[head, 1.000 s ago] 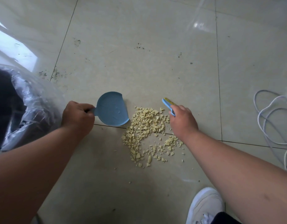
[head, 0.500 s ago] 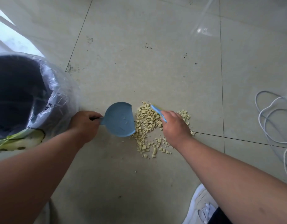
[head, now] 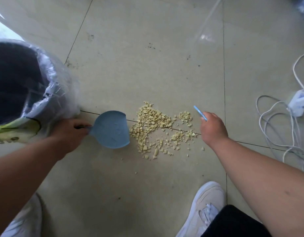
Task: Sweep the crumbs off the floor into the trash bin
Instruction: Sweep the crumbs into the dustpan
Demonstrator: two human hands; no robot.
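Many pale yellow broken crumbs [head: 153, 122]

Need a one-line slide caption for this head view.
Left hand holds blue dustpan beside yellow crumbs; right hand grips brush; lined bin at left.

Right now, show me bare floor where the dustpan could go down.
Bare tile lies beyond the crumbs, toward the top of the view, and on the near side between the crumbs and the shoe. Crowded: left by the bin, right by the cables. The dustpan sits beside the crumbs.
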